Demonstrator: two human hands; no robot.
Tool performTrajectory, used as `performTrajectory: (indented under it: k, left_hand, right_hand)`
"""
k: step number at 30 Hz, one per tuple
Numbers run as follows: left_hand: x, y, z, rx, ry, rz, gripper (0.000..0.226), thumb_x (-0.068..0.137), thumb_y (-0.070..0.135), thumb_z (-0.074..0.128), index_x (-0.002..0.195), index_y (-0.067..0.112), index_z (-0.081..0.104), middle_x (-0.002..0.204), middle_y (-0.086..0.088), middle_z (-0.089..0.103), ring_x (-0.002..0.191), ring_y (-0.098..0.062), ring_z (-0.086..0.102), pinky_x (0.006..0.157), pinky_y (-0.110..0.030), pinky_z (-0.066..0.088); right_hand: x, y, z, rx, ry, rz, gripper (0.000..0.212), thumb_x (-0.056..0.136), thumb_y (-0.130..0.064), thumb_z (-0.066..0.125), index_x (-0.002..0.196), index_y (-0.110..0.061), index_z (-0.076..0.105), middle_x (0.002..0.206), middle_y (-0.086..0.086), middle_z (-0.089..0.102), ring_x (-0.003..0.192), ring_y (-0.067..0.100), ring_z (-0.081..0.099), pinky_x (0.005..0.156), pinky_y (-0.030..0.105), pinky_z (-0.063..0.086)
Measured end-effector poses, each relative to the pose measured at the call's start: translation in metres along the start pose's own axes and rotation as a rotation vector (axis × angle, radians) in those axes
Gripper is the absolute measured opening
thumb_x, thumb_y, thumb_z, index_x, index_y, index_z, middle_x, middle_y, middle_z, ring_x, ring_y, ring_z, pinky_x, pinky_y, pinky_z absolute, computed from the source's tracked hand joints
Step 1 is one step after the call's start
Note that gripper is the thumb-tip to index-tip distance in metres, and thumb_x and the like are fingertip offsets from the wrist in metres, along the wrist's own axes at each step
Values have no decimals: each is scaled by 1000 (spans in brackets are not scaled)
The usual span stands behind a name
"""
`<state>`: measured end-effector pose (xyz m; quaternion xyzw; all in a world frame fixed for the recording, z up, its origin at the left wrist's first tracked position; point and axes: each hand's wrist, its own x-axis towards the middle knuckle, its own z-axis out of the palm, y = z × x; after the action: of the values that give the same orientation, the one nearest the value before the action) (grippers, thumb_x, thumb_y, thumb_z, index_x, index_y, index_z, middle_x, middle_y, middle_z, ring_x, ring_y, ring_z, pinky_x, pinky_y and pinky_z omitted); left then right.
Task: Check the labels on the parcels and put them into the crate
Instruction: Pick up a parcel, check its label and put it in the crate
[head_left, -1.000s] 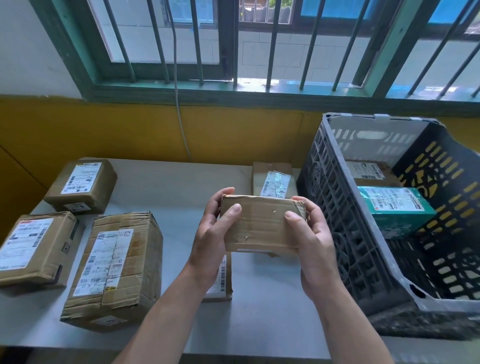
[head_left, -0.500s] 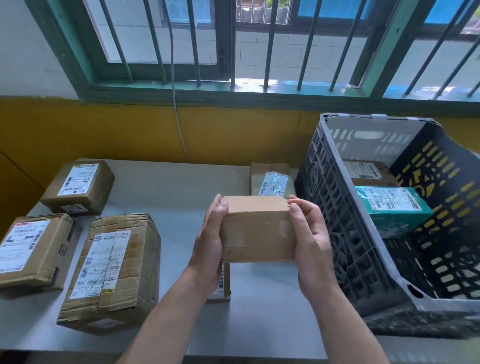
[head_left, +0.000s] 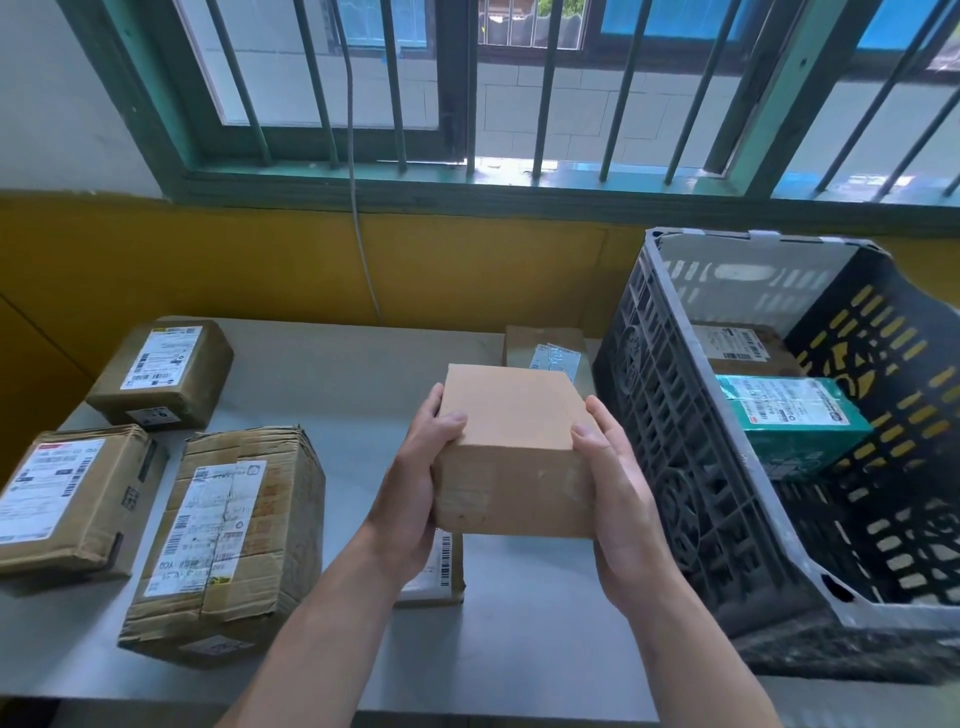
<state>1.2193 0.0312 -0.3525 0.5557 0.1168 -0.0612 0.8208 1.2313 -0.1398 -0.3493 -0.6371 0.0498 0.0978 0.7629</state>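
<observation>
I hold a plain brown cardboard parcel (head_left: 511, 452) above the table, between both hands. My left hand (head_left: 415, 493) grips its left side and my right hand (head_left: 618, 499) grips its right side. The faces turned to me show no label. To the right stands a grey and black slatted crate (head_left: 675, 467). Inside it lie a teal parcel (head_left: 789, 423) and a brown labelled parcel (head_left: 737, 345). Under my left wrist a flat labelled parcel (head_left: 441, 566) lies on the table, mostly hidden.
On the grey table (head_left: 337, 374) at the left sit three labelled cardboard boxes: a large taped one (head_left: 223, 540), one at the left edge (head_left: 67, 499) and a far one (head_left: 161, 371). A small parcel (head_left: 545, 351) lies beside the crate. Yellow wall and barred window stand behind.
The parcel has been rotated in my hands: a second ago a thin taped face showed, now a plain top and front face show. It also sits slightly lower and nearer.
</observation>
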Motion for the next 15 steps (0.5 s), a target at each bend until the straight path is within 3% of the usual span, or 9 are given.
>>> performTrajectory:
  k: [3,5,8,12,15]
  left_hand:
    - [-2,-2,2,-6,-12,33,35,79,36,52,89,63,71,98,22,77,87,-7,70,69,-32,52]
    - [-3,-4,2,-8,-1,55,38,79,34,52,96,64,69,104,22,76,91,-8,70,73,-35,52]
    - [-4,-5,1,-29,12,72,44,80,34,54,115,59,63,117,20,74,98,-5,71,79,-34,54]
    - [-1,-1,-1,-52,-42,57,41,94,46,50,132,40,64,138,5,66,133,-18,58,100,-42,48]
    - [0,-1,-4,-28,-45,48,38,93,34,51,128,37,66,131,0,70,118,-19,66,91,-40,51]
  right_hand:
    - [5,0,-4,18,-44,52,65,80,-66,60,140,-43,52,131,-12,66,120,15,64,102,46,53]
    - [9,-1,-7,37,-72,91,61,82,-64,59,138,-40,57,132,-6,68,123,21,64,107,52,49]
    - [11,-2,-10,51,-81,81,52,81,-46,57,133,-37,62,125,-2,71,114,21,67,90,40,53]
    - [8,0,-11,64,-68,43,50,79,-36,55,128,-37,65,121,-1,73,106,19,68,85,40,51]
    - [7,1,-12,49,-56,27,55,77,-32,57,132,-37,62,119,-4,74,102,13,70,84,37,53]
